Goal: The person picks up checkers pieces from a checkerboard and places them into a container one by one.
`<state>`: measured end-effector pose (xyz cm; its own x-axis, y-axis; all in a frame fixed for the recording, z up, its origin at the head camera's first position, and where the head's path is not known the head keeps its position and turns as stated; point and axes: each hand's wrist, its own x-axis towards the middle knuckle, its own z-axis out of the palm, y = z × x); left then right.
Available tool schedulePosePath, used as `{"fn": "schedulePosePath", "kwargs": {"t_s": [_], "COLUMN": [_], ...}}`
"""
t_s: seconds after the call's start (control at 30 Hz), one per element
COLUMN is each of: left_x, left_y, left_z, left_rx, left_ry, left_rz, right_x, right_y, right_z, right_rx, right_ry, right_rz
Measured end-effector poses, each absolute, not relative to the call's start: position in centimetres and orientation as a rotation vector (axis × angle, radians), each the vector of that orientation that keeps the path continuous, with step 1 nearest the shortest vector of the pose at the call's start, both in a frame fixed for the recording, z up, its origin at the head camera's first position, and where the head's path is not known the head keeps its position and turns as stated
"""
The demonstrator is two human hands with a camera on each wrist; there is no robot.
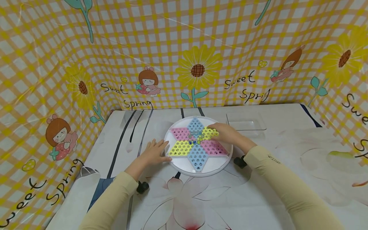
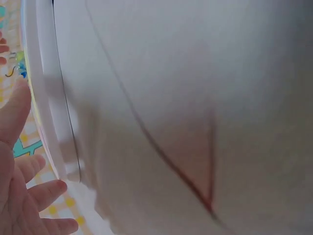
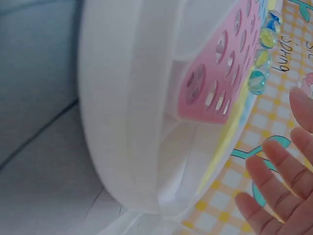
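A round white Chinese checkers board [image 1: 214,163] lies on the table, with a star of pink, yellow and blue hole-filled sections. Several glass marbles [image 1: 194,142] sit in the holes around its middle; in the right wrist view, marbles [image 3: 257,82] stand in a row along the star. My left hand [image 1: 152,152] is at the board's left rim with fingers spread, the thumb by the lower left edge. Over the upper right yellow section hovers my right hand [image 1: 225,132]. Its fingers [image 3: 275,169] are loosely extended in the right wrist view, and no marble shows between them.
Behind the board to the right stands a clear plastic tray [image 1: 244,124]. A white item with a loop handle [image 1: 86,175] is at the table's left edge. Checked cloth [image 1: 161,41] walls the table at the back and sides.
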<state>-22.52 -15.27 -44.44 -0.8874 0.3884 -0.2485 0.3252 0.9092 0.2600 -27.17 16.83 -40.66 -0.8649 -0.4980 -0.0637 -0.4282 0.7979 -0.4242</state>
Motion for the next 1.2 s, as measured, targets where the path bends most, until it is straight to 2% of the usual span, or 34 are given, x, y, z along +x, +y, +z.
{"fn": "schedulePosePath", "kwargs": {"t_s": [0.43,1.2], "left_x": [-24.6,-25.0], "left_y": [-15.6,-15.9], "left_z": [-44.1,-44.3], "left_rx": [0.547,0.500], "left_ry": [2.730,2.743], "left_rz": [0.344,0.409], "right_x": [-29.7,-30.9], "right_y": [14.4,12.6], "right_z": [-41.0,-42.2], "right_rx": [-0.850,-0.715], "right_ry": [2.725,2.655], "right_rz": [-0.607,-0.481]}}
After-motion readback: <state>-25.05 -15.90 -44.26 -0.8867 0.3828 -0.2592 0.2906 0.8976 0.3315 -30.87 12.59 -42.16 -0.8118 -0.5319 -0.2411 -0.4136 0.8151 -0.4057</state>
